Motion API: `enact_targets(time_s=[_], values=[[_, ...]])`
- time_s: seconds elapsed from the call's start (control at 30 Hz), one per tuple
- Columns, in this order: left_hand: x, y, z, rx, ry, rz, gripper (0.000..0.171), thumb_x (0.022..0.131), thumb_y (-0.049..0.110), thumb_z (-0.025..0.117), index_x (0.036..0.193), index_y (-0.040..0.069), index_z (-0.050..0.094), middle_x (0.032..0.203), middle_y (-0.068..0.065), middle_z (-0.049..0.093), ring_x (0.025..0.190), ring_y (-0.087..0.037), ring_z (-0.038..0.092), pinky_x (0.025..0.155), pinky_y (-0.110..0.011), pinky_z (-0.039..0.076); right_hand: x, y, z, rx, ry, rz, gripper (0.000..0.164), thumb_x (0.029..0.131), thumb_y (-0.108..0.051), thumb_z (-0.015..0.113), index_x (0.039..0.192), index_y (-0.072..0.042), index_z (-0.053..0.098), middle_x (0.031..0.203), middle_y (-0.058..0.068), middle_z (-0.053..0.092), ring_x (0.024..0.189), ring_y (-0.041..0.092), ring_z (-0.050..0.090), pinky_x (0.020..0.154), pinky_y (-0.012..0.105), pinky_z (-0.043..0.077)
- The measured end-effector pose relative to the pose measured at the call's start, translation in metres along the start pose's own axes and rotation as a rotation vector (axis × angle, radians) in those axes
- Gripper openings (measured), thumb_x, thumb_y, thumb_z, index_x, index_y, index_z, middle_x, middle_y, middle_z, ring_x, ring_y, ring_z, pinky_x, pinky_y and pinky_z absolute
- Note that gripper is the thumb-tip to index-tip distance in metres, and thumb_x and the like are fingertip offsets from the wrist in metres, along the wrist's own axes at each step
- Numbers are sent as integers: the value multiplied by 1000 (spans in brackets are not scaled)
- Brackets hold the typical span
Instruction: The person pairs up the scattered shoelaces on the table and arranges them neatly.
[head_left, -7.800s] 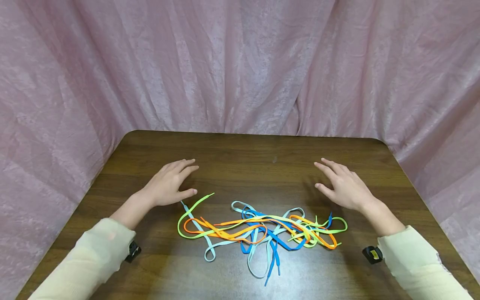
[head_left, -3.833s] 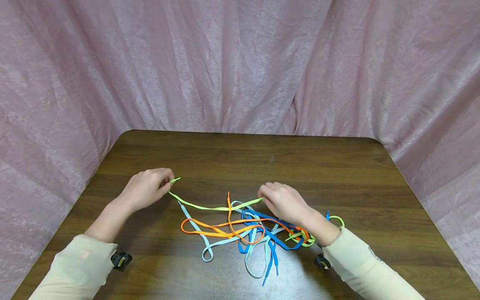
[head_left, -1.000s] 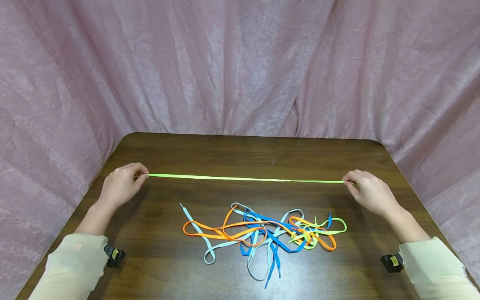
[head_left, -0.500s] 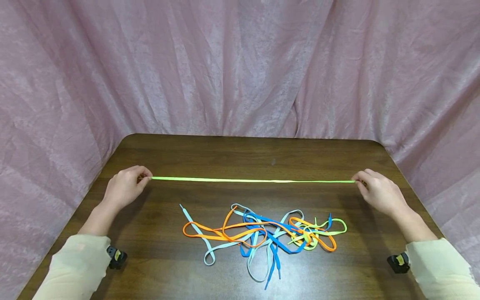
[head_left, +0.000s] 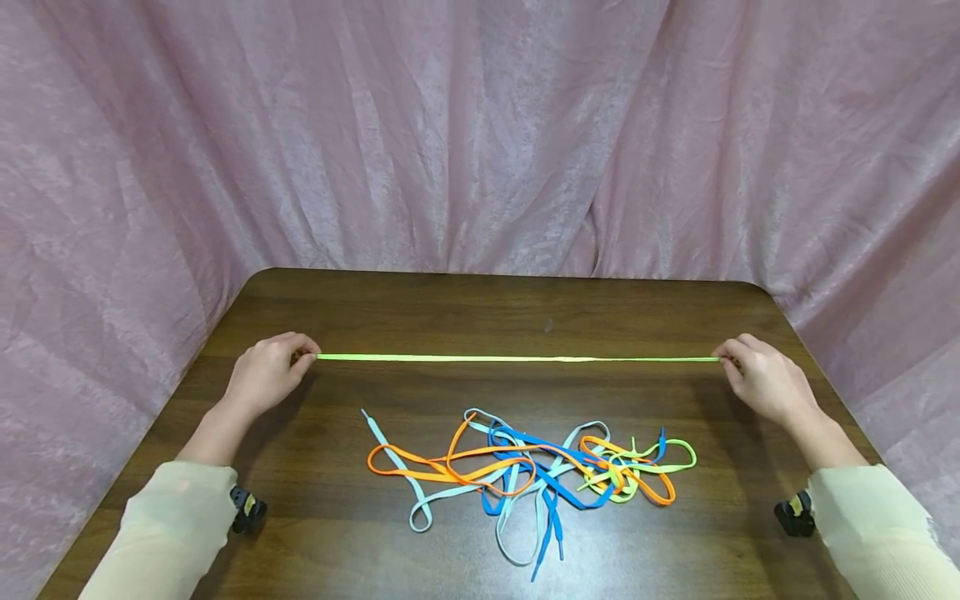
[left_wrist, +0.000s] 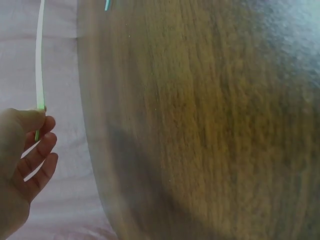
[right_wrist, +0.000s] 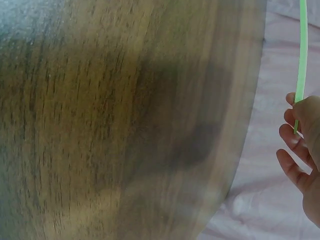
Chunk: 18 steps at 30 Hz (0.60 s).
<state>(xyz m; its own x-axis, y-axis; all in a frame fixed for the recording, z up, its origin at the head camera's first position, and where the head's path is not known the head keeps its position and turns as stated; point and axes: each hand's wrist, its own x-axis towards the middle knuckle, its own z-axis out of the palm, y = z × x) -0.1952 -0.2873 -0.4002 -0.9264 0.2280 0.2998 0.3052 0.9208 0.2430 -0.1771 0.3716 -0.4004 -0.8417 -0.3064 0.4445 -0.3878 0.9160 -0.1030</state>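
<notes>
A yellow-green shoelace [head_left: 480, 359] is stretched straight across the far half of the table, one end in each hand. My left hand [head_left: 272, 368] pinches its left end between thumb and forefinger; in the left wrist view the short tip of the lace [left_wrist: 37, 135] pokes out below the thumb. At the other end my right hand [head_left: 767, 379] pinches likewise, the lace [right_wrist: 302, 55] running up from the fingers in the right wrist view. Nearer the body lies a tangle of shoelaces: orange [head_left: 420, 477], light blue [head_left: 414, 483], blue [head_left: 570, 496] and another yellow-green one [head_left: 678, 468].
The brown wooden table [head_left: 375, 550] has rounded far corners. Pink curtains [head_left: 480, 133] hang behind it and along both sides. A small black device [head_left: 247, 510] sits at the left cuff, and a similar black device [head_left: 795, 513] at the right one.
Since the first frame, the hands have taken one yellow-green shoelace out of the tangle and drawn it straight. Over the last second both hands have shifted slightly right, keeping it taut.
</notes>
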Motion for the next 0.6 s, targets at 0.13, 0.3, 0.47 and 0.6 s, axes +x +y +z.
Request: enact_targets(time_s=[0.13, 0.3, 0.47, 0.6], values=[[5, 0, 4, 3, -4, -5, 5, 85, 13, 61, 86, 15, 66, 82, -1, 64, 60, -17, 54, 47, -34, 39, 1, 4, 6, 3, -24, 29, 17, 75, 2, 65, 87, -10, 63, 84, 4, 59, 60, 18, 53, 44, 36, 38], [13, -1, 11, 16, -9, -12, 5, 85, 14, 61, 86, 15, 66, 82, 0, 63, 62, -18, 55, 49, -37, 41, 2, 9, 11, 7, -57, 57, 15, 77, 1, 62, 87, -10, 63, 84, 4, 58, 58, 19, 52, 43, 38, 38], [22, -2, 18, 20, -22, -22, 6, 86, 14, 60, 87, 14, 66, 88, -3, 65, 66, -23, 60, 53, -44, 44, 5, 12, 15, 4, -84, 80, 12, 78, -1, 60, 87, -10, 62, 82, 5, 56, 57, 20, 50, 43, 38, 37], [29, -3, 25, 29, -35, -36, 7, 86, 14, 58, 88, 14, 65, 91, -5, 66, 68, -27, 61, 54, -45, 45, 9, 15, 18, 9, -100, 98, 13, 79, -1, 58, 88, -10, 58, 80, 4, 54, 57, 20, 48, 42, 38, 36]])
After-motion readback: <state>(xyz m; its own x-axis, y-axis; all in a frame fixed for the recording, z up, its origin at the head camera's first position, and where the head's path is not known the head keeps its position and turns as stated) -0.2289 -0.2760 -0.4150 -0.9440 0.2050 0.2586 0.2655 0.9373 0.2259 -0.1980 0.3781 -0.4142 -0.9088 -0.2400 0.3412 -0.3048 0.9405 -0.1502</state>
